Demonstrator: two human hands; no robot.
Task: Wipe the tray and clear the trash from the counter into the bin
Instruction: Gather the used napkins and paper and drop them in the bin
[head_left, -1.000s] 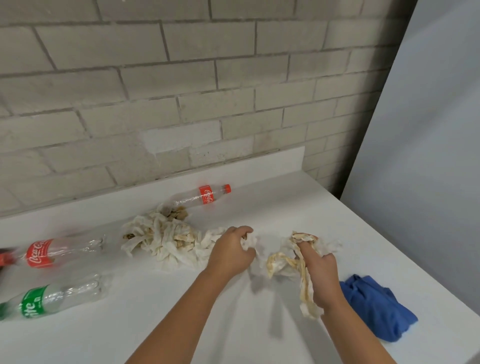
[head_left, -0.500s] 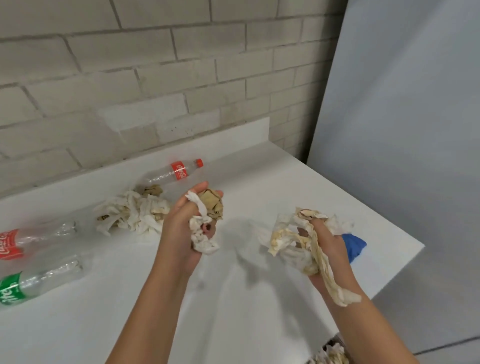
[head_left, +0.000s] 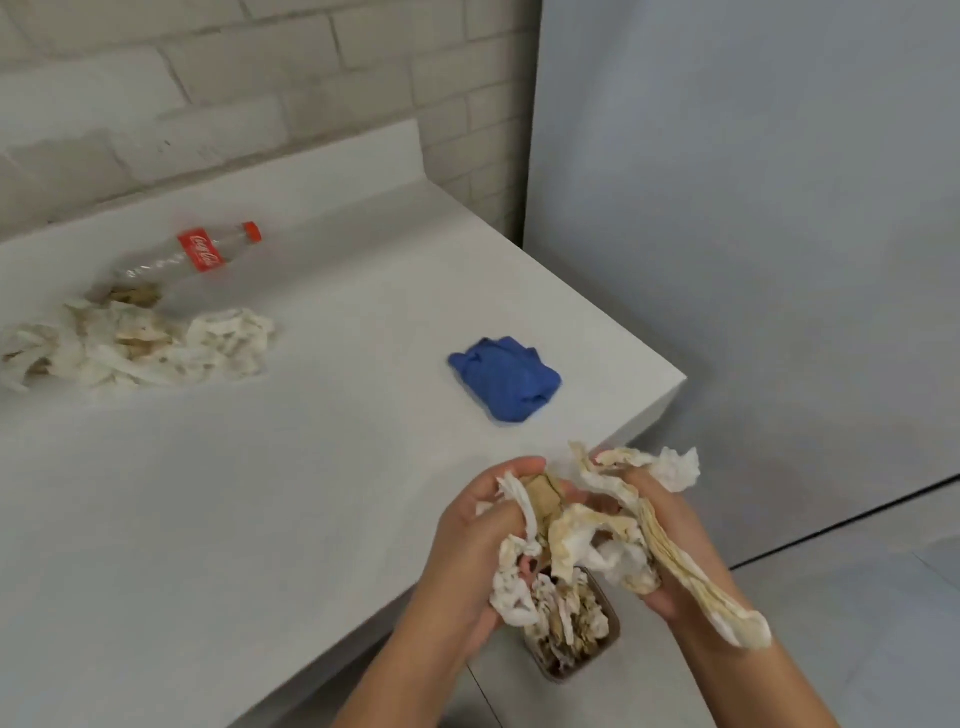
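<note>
Lower centre of the frame, both hands are working together just off the counter's edge. The left hand (head_left: 465, 551) is clenching a white wad (head_left: 511, 587) of tissue, fingers curled right round it. The right hand (head_left: 675, 545) is gripping a bunch of stained tissues (head_left: 587, 530), and one long yellowed strip (head_left: 698, 587) is trailing over its wrist toward the lower right. The two bundles are touching between the palms.

Directly beneath them the bin (head_left: 597, 662) is sitting on the floor, tucked against the counter's side and holding crumpled tissue.

Moving up, the white counter (head_left: 234, 519) is filling the left and middle of the frame. A crumpled blue cloth (head_left: 506, 379) is lying near its right corner, just above the hands. Further out, at the left edge, a pile (head_left: 140, 343) of soiled tissues is spreading across the surface. Just behind it, a clear bottle (head_left: 192, 254) with a red label and cap is lying on its side, its base touching the pile.

Across the top left a pale brick wall (head_left: 260, 78) is backing the counter.
</note>
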